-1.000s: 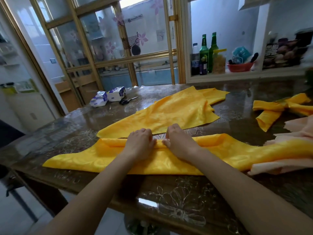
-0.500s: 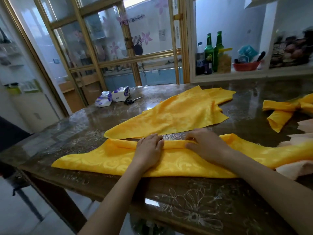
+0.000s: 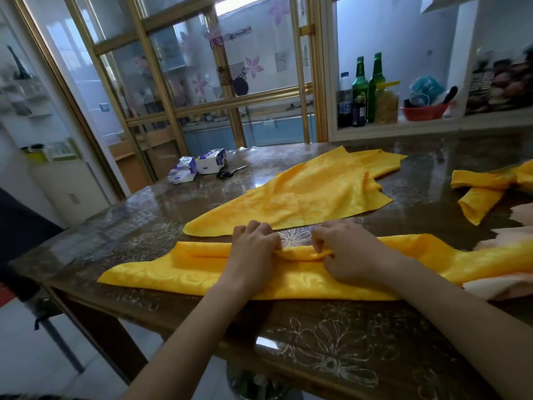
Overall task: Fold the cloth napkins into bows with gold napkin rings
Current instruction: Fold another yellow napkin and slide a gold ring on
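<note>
A long yellow napkin [image 3: 178,269], folded into a band, lies across the near part of the dark table [image 3: 331,336]. My left hand [image 3: 253,252] and my right hand [image 3: 349,252] sit side by side at its middle. Both pinch the band's far folded edge with curled fingers, and the cloth bunches up between them. A second yellow napkin [image 3: 305,197] lies spread flat behind it. At the right edge rests a yellow napkin bow [image 3: 484,189]. No gold ring is visible.
Pale pink cloths [image 3: 513,284] lie at the right, partly under the band's end. Two tissue packs [image 3: 199,167] and scissors [image 3: 230,172] sit at the table's far left. Bottles [image 3: 366,90] and a red bowl [image 3: 424,111] stand on a shelf behind. The table's near edge is close to my forearms.
My right hand has moved back toward the left hand and curled its fingers onto the fold. The cloth between the hands has lifted into a small ridge.
</note>
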A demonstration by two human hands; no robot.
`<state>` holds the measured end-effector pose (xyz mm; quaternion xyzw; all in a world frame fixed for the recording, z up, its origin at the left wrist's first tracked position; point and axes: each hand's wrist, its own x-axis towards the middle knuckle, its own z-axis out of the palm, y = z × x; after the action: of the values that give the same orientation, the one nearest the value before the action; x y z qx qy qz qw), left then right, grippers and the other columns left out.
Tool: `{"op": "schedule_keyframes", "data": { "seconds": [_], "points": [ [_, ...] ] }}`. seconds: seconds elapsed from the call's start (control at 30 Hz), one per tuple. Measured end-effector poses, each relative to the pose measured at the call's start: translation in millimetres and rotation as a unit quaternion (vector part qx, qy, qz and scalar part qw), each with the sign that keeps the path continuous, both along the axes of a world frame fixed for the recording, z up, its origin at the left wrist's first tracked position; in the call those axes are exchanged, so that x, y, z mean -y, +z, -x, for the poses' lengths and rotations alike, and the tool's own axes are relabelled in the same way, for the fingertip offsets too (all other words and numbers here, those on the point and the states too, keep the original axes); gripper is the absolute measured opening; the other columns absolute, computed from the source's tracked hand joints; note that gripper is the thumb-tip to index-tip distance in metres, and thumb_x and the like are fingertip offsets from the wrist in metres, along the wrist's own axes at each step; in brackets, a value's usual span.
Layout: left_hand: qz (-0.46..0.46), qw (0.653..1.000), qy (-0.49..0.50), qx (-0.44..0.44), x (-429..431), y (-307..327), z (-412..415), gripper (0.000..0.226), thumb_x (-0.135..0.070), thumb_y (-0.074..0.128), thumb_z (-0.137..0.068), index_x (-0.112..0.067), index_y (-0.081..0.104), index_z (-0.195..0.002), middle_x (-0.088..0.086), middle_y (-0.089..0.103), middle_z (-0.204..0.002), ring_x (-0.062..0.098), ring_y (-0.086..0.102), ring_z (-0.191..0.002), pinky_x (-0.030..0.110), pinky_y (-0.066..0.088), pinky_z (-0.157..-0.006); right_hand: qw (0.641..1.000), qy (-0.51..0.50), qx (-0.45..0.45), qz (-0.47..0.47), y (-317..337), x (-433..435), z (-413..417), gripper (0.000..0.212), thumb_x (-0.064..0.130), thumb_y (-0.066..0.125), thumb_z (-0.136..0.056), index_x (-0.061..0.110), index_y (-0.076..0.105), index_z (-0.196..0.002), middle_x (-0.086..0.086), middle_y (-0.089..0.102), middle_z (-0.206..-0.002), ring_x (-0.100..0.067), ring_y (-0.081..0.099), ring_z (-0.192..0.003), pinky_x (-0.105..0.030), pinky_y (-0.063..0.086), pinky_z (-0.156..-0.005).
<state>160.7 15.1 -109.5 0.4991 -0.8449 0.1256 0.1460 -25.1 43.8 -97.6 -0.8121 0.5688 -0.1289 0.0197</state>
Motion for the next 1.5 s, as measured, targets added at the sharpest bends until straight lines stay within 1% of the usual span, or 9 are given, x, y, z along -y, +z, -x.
{"op": "schedule_keyframes", "data": {
  "seconds": [0.1, 0.23, 0.37, 0.47, 0.63, 0.9, 1.13, 1.33, 1.5],
  "points": [
    [-0.047, 0.999, 0.0, 0.027, -13, 8, -3, 0.03, -0.021, 0.049, -0.088, -0.024, 0.064, -0.114, -0.003, 0.053, -0.123, 0.018, 0.043, -0.118, 0.033, 0.03, -0.097, 0.999, 0.006, 0.034, -0.01, 0, -3, 0, 0.018, 0.033, 0.052, -0.089, 0.018, 0.061, -0.085, 0.004, 0.056, -0.096, -0.013, 0.051, -0.091, -0.03, 0.04, -0.087],
    [-0.108, 0.988, 0.026, -0.111, -14, 14, 1, 0.025, -0.032, 0.052, -0.092, -0.014, 0.069, -0.094, -0.001, 0.055, -0.093, 0.02, 0.053, -0.103, 0.03, 0.039, -0.084, 0.998, -0.031, 0.053, 0.029, -5, -2, -10, 0.028, 0.039, 0.051, -0.093, 0.02, 0.054, -0.073, 0.003, 0.052, -0.096, -0.015, 0.054, -0.091, -0.033, 0.045, -0.088],
    [-0.108, 0.993, 0.052, -0.011, -4, -6, 11, 0.04, -0.036, 0.037, -0.099, -0.021, 0.045, -0.136, 0.005, 0.034, -0.148, 0.02, 0.021, -0.14, 0.035, 0.015, -0.113, 0.999, -0.033, 0.014, -0.04, -17, 4, -21, 0.043, 0.036, 0.034, -0.101, 0.013, 0.037, -0.137, -0.008, 0.035, -0.145, -0.024, 0.032, -0.135, -0.035, 0.026, -0.109],
    [-0.204, 0.978, 0.048, -0.014, -5, -16, 12, 0.048, -0.032, 0.018, -0.103, -0.025, 0.01, -0.15, -0.001, 0.006, -0.159, 0.013, 0.0, -0.146, 0.037, -0.008, -0.115, 0.994, -0.028, -0.015, -0.1, -21, 8, -15, 0.052, 0.041, 0.019, -0.102, 0.021, 0.017, -0.15, -0.004, 0.01, -0.159, -0.018, 0.006, -0.146, -0.036, 0.006, -0.117],
    [-0.267, 0.961, 0.06, -0.044, 1, -4, 8, 0.048, -0.035, 0.025, -0.103, -0.023, 0.022, -0.149, 0.005, 0.01, -0.158, 0.021, 0.003, -0.146, 0.035, 0.001, -0.116, 0.995, -0.009, 0.035, -0.097, -13, 6, -1, 0.047, 0.04, 0.039, -0.099, 0.024, 0.037, -0.143, -0.002, 0.029, -0.153, -0.02, 0.026, -0.14, -0.032, 0.023, -0.113],
    [-0.225, 0.959, 0.061, -0.162, 0, 11, -34, 0.026, -0.023, 0.058, -0.092, -0.019, 0.064, -0.117, 0.002, 0.06, -0.125, 0.02, 0.053, -0.115, 0.03, 0.043, -0.094, 0.996, -0.023, 0.084, -0.015, -2, -5, -2, 0.029, 0.018, 0.058, -0.09, 0.022, 0.055, -0.119, 0.0, 0.056, -0.12, -0.019, 0.051, -0.112, -0.033, 0.043, -0.094],
    [-0.025, 1.0, 0.013, 0.001, -19, 13, -26, 0.022, -0.023, 0.052, -0.09, -0.018, 0.06, -0.11, -0.001, 0.057, -0.12, 0.018, 0.047, -0.115, 0.028, 0.029, -0.096, 1.0, 0.004, 0.027, 0.013, 2, -7, 0, 0.015, 0.015, 0.056, -0.083, 0.027, 0.051, -0.091, 0.001, 0.048, -0.109, -0.017, 0.042, -0.11, -0.029, 0.035, -0.089],
    [-0.067, 0.997, -0.002, -0.029, -23, 11, -31, 0.025, -0.037, 0.054, -0.092, -0.017, 0.068, -0.098, -0.003, 0.055, -0.118, 0.014, 0.04, -0.118, 0.029, 0.03, -0.1, 0.999, -0.017, 0.04, -0.007, 3, -7, -2, 0.025, 0.033, 0.052, -0.092, 0.021, 0.055, -0.071, 0.0, 0.05, -0.093, -0.016, 0.048, -0.093, -0.032, 0.038, -0.086],
    [-0.107, 0.989, 0.072, -0.068, -10, 3, -10, 0.023, -0.039, 0.048, -0.095, -0.017, 0.053, -0.095, 0.001, 0.053, -0.108, 0.02, 0.046, -0.111, 0.033, 0.036, -0.092, 0.997, -0.076, 0.031, -0.002, -15, -4, -10, 0.037, 0.045, 0.042, -0.096, 0.012, 0.053, -0.108, -0.01, 0.046, -0.123, -0.024, 0.04, -0.117, -0.036, 0.032, -0.1]
  ]
}}
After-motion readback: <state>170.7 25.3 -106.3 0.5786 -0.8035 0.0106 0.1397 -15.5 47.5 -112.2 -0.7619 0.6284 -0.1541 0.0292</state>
